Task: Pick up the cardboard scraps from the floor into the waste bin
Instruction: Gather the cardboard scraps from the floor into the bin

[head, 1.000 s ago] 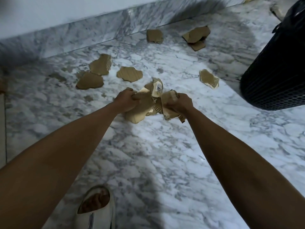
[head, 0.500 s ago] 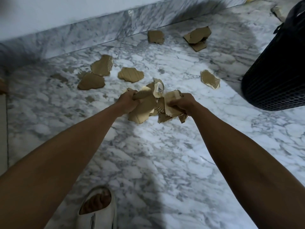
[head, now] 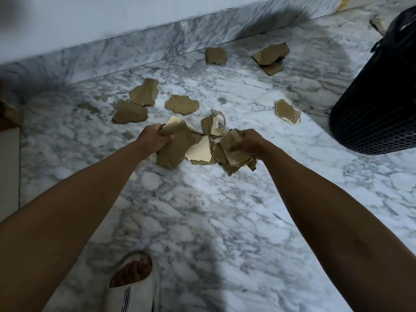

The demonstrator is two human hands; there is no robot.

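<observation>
Brown torn corrugated cardboard scraps are everywhere on this white-and-grey veined marble floor (head: 202, 221), and we're right in the thick of the gathering. The left hand (head: 155, 139) is clenched around a big folded brown cardboard piece (head: 174, 147), its ribbed upper edge curling over the fingers. The right hand (head: 246, 143) is closed tight on a crumpled handful of brown and cream-faced cardboard pieces (head: 231, 154), ragged ends hanging below the fist. Between the two fists sits a cream-faced torn sheet (head: 200, 149), and I can't tell whether either hand has it or whether it lies loose on the floor. Just beyond, a small scrap with a printed label (head: 216, 124) pokes up.

So what's the score? Nothing visibly in the bin yet: the black perforated plastic waste bin (head: 378, 97) stands at the right edge, well apart from both hands, and its inside is out of sight. Both handfuls need carrying over there, I'd say.

Plenty left, too. Two flat brown scraps (head: 137, 102) overlap at far left, a ribbed oval scrap (head: 182, 104) lies just right of them, a striped scrap with a cream edge (head: 287, 111) sits near the bin, and up by the marble skirting lie a small squarish scrap (head: 215, 55) and a stacked pair of larger scraps (head: 271, 57). My call: early to midway, first load gripped, several pieces waiting. A foot in a pale slide sandal (head: 135, 287) holds the near edge.
</observation>
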